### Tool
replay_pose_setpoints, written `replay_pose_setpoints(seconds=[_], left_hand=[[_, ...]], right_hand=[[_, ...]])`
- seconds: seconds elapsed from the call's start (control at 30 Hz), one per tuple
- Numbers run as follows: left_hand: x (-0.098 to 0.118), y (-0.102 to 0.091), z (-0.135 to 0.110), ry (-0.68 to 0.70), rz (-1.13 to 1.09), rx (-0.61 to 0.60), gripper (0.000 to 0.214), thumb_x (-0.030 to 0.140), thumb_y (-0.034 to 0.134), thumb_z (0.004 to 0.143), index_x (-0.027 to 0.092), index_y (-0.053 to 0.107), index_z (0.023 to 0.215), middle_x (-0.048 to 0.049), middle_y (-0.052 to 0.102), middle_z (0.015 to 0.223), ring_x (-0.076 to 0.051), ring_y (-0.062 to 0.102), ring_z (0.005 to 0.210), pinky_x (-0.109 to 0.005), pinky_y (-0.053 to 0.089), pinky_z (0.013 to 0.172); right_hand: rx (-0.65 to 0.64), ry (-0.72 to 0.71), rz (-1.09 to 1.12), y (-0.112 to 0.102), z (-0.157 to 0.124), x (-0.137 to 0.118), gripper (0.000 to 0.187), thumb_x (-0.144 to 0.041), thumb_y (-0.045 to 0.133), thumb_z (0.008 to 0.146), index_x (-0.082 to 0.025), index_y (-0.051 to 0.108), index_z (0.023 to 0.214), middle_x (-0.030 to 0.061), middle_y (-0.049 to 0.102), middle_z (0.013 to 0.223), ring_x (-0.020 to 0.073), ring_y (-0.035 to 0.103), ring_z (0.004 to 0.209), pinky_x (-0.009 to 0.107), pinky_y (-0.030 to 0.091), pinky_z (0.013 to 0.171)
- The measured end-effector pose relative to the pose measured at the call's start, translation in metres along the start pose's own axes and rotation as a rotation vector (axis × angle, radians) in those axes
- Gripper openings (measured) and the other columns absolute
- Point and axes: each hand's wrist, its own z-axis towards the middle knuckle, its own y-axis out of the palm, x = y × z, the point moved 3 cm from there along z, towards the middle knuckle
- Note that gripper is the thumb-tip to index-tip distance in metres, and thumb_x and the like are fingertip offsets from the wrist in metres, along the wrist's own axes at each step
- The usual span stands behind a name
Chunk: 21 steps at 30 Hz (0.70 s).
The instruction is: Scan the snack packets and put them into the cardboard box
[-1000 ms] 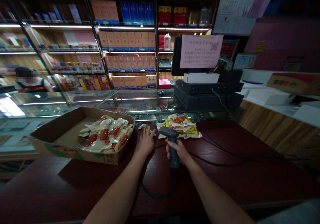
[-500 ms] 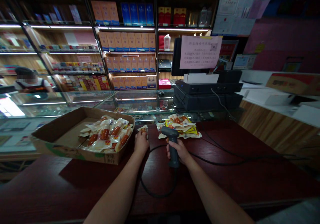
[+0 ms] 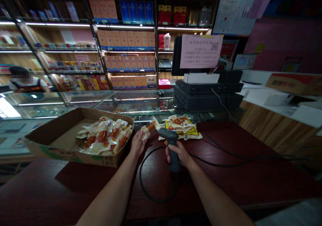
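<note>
Left hand (image 3: 138, 144) pinches sausage packet (image 3: 149, 128) by a carton (image 3: 50, 148), right hand (image 3: 179, 153) grips barcode scanner (image 3: 171, 145)

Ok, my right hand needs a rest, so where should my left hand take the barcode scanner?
Probably the lower handle of the barcode scanner, from its left, where your left hand is. The narrow grip stands nearly upright under the wider head, and your right hand wraps only its upper part.

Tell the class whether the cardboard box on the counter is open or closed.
Open: the cardboard box has an uncovered top, and the sausage packets inside show plainly.
</note>
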Motion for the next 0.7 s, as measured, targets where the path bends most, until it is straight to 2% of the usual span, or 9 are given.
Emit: replay_pose_setpoints(seconds=[0.1, 0.23, 0.4, 0.7], left_hand=[[0.0003, 0.0046, -0.0042, -0.036, -0.014, -0.012, 0.024, 0.030, 0.052, 0.085, 0.010, 0.061, 0.093, -0.0111, 0.066, 0.097, -0.017, 0.065, 0.087, -0.037, 0.053, 0.082], [-0.0027, 0.0040, -0.0065, -0.057, -0.022, 0.066, 0.035, 0.037, 0.041, 0.090, 0.008, 0.059, 0.092, -0.0135, 0.067, 0.091, -0.020, 0.066, 0.082, -0.041, 0.055, 0.075], [-0.0065, -0.0013, -0.0050, -0.064, 0.038, 0.132, 0.034, 0.038, 0.040, 0.089, 0.008, 0.057, 0.092, -0.0123, 0.068, 0.084, -0.020, 0.068, 0.072, -0.043, 0.056, 0.069], [-0.0050, 0.0061, -0.0083, -0.082, 0.028, 0.063, 0.036, 0.038, 0.041, 0.089, 0.007, 0.057, 0.097, -0.0147, 0.069, 0.088, -0.021, 0.067, 0.078, -0.040, 0.055, 0.074]], right_hand=[[-0.037, 0.013, -0.015, 0.0021, -0.0014, 0.0010, 0.036, -0.039, 0.067, 0.069, -0.015, 0.053, 0.092, -0.0016, 0.061, 0.057, 0.0131, 0.058, 0.040, 0.024, 0.046, 0.039], [-0.064, 0.030, -0.036, 0.0039, -0.0016, 0.0033, 0.035, -0.039, 0.066, 0.070, -0.015, 0.053, 0.092, -0.0013, 0.062, 0.057, 0.0128, 0.058, 0.039, 0.023, 0.046, 0.039], [-0.063, 0.026, -0.050, 0.0042, -0.0011, 0.0044, 0.035, -0.040, 0.066, 0.070, -0.015, 0.053, 0.091, -0.0015, 0.061, 0.057, 0.0129, 0.058, 0.039, 0.023, 0.046, 0.039], [-0.088, 0.056, -0.082, 0.0069, -0.0013, 0.0072, 0.035, -0.040, 0.066, 0.071, -0.015, 0.052, 0.091, -0.0015, 0.062, 0.057, 0.0123, 0.058, 0.039, 0.022, 0.047, 0.039]])
